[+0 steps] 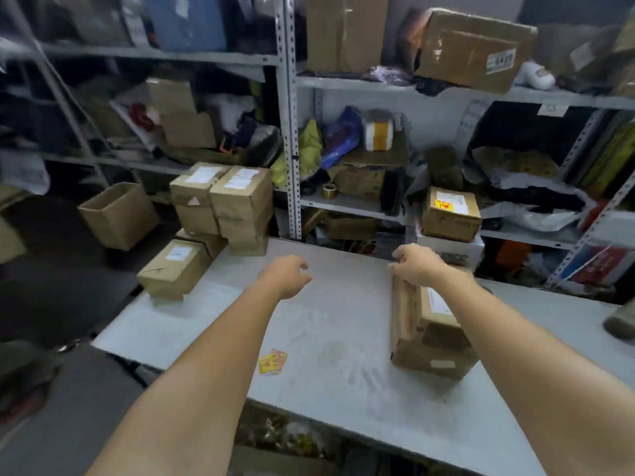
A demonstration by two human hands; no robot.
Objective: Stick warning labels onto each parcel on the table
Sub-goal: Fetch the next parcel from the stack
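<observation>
Centre of frame: the left hand [287,274] hovers over the grey table [213,324], fingers loosely curled, holding nothing. Right of centre: the right hand [417,266] grips the far end of a brown parcel [426,338] lying on the table, fingers curled over its edge. Lower centre: yellow warning labels [272,362] lie flat on the table, apart from both hands. Upper left: a stack of parcels [226,201], a single parcel [173,267] just beside it. Upper right: a labelled parcel [450,213], bearing a yellow sticker, sits on a white box [450,250]
</observation>
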